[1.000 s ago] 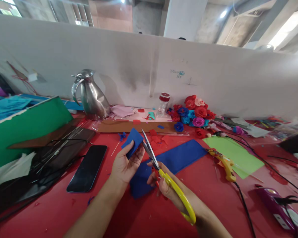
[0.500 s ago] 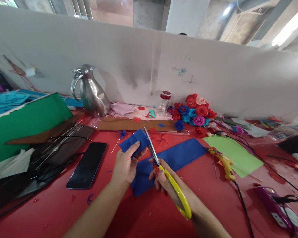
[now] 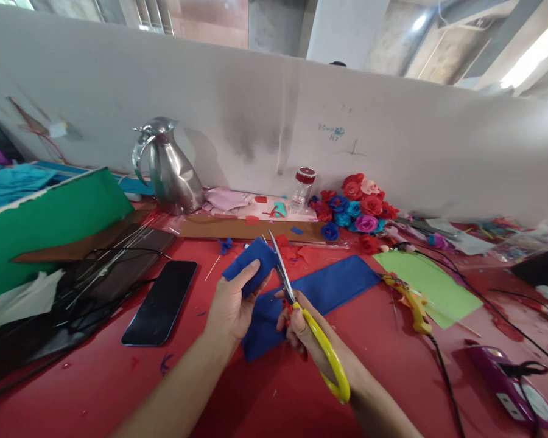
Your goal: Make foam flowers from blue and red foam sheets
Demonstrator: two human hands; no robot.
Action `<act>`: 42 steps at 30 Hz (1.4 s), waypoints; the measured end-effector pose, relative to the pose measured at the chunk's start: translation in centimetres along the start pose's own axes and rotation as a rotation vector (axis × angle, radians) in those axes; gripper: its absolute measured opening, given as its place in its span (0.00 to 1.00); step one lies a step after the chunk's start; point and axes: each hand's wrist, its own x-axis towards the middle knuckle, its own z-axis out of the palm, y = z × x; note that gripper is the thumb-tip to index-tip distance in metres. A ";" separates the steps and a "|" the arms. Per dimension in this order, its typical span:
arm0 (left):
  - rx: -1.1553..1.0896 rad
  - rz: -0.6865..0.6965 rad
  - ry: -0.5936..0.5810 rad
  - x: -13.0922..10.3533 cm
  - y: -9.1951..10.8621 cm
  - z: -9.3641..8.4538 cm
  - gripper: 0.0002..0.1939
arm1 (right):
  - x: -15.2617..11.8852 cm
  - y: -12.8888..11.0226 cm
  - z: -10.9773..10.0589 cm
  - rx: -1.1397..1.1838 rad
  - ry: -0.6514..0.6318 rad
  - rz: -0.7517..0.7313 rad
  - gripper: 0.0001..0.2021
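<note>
My left hand [image 3: 235, 304] is closed on a folded piece of blue paper or felt [image 3: 252, 260], thumb pressed flat on its upper face. In my right hand [image 3: 304, 325] is a pair of scissors [image 3: 325, 350] with yellow handles and a red part near the fingers. The steel blades point up and away, slightly parted, at the right edge of the blue piece. Beneath both hands lies a long blue strip [image 3: 338, 286] of the same colour, running off to the right.
A black phone [image 3: 161, 302] lies left. Behind stand a steel jug [image 3: 173, 173], a glass jar [image 3: 302, 191] and coloured flowers [image 3: 363, 204]. To the right are a yellow glue gun [image 3: 413, 304], a green sheet [image 3: 438, 280] and a purple power strip [image 3: 514, 386] with cords.
The scissor blades have parted slightly at the edge of the blue piece. My left hand has tilted that piece a little; both hands stay nearly in place.
</note>
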 end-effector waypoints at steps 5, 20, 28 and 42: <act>0.014 -0.028 0.034 0.0 0.1 0.0 0.06 | 0.1 -0.5 0.1 -0.010 -0.017 0.010 0.28; 0.022 -0.064 0.085 0.5 0.9 0.1 0.08 | 0.1 -0.2 0.0 -0.122 0.014 0.010 0.25; 0.025 -0.060 0.075 0.9 1.0 0.1 0.08 | 0.3 -0.7 0.0 -0.220 0.038 0.013 0.24; 0.047 -0.019 0.059 1.5 1.2 -0.3 0.09 | 0.7 -0.7 -0.1 -0.288 0.071 0.020 0.27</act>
